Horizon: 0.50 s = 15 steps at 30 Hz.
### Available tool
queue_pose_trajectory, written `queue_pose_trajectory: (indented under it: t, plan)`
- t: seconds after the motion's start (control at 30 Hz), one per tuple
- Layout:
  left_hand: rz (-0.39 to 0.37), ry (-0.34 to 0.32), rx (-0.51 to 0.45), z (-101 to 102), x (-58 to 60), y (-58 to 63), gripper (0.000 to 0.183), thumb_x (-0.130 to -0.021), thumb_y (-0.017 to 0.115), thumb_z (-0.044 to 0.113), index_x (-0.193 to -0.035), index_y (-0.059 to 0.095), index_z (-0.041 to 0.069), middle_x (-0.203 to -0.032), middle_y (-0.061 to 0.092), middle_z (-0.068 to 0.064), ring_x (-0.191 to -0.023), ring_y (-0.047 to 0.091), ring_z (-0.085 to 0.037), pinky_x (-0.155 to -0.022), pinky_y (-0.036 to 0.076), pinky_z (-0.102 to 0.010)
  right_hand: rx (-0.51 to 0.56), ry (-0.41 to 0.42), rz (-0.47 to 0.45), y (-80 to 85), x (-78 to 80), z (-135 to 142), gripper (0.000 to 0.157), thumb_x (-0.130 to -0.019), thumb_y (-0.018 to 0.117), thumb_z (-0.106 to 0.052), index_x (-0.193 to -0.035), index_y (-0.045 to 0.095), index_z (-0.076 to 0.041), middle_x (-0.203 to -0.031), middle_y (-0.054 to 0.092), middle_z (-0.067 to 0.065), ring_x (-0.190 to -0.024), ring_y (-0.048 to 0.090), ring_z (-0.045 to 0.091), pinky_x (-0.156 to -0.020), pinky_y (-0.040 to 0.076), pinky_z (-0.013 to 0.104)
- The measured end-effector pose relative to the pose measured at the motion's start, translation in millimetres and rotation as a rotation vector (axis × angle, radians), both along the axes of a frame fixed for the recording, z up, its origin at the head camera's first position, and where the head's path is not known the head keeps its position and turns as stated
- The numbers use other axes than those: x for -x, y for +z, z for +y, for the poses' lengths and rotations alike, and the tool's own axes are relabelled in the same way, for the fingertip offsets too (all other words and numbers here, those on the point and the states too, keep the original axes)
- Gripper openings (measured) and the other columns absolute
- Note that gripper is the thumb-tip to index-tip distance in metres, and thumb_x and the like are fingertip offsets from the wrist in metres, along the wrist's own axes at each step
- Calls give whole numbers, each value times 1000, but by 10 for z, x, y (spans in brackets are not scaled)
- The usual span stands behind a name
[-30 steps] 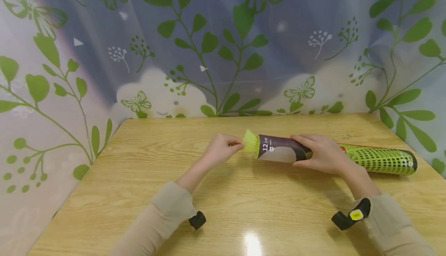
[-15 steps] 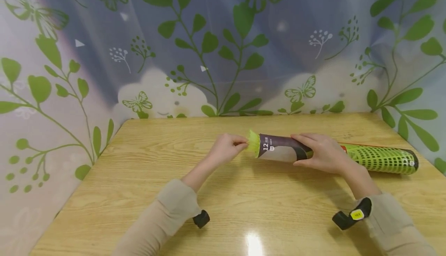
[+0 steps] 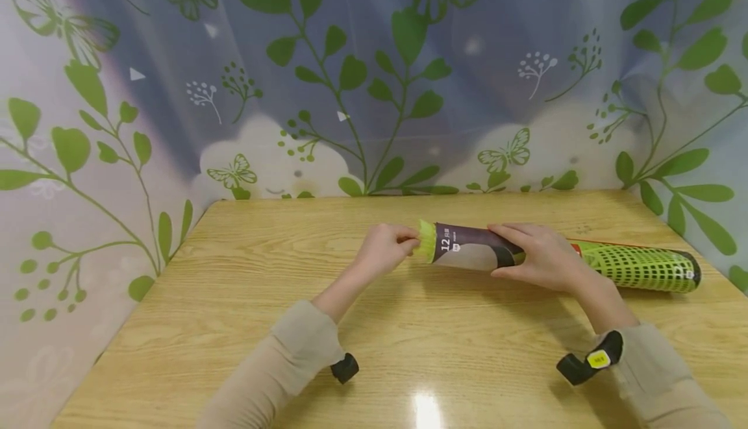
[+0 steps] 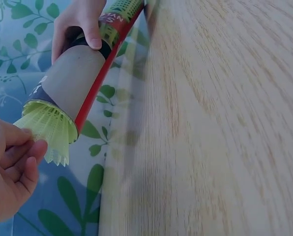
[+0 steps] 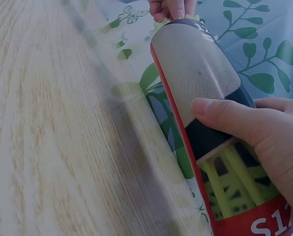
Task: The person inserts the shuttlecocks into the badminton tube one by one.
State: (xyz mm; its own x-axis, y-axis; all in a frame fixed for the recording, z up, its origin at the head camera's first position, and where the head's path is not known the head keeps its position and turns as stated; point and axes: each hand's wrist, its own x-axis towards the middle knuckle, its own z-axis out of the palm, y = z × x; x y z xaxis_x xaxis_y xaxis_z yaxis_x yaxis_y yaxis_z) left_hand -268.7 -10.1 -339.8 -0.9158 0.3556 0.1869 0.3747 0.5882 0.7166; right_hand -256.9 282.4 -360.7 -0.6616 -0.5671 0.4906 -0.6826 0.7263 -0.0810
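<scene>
A yellow-green shuttlecock sticks partly out of the left end of a shuttlecock tube, its skirt facing outward. My left hand pinches the skirt's edge between thumb and fingers, close to the tube's mouth. The rest of the shuttlecock is hidden inside. My right hand grips the tube around its middle, thumb on the near side, as the right wrist view shows. The tube has a dark and grey label at the left, a red band and a green grid pattern at the right.
The tube lies across the right half of a wooden table. A curtain printed with leaves and butterflies hangs behind the table and at both sides. Wrist cameras sit at both cuffs.
My left hand has moved a little to the right, and the shuttlecock has slid further into the tube with it. The right hand and the tube have stayed almost still.
</scene>
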Motion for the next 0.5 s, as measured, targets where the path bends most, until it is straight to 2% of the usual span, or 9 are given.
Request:
queue_pose_trajectory:
  t: [0.3, 0.5]
  plan:
    - [32, -13, 19, 57, -7, 4, 17, -89, 62, 7, -102, 71, 1, -99, 70, -14, -74, 69, -23, -52, 48, -18, -3, -31, -19, 23, -20, -8, 77, -62, 86, -35, -127, 57, -5, -114, 63, 17, -101, 60, 36, -80, 49, 52]
    - [20, -23, 36, 119, -25, 12, 17, -90, 62, 8, -101, 71, 1, -94, 71, -13, -76, 69, -24, -53, 49, -17, -7, -43, -34, 32, -19, -7, 77, -63, 86, -35, -127, 57, -6, -115, 63, 17, -101, 60, 36, -81, 48, 52]
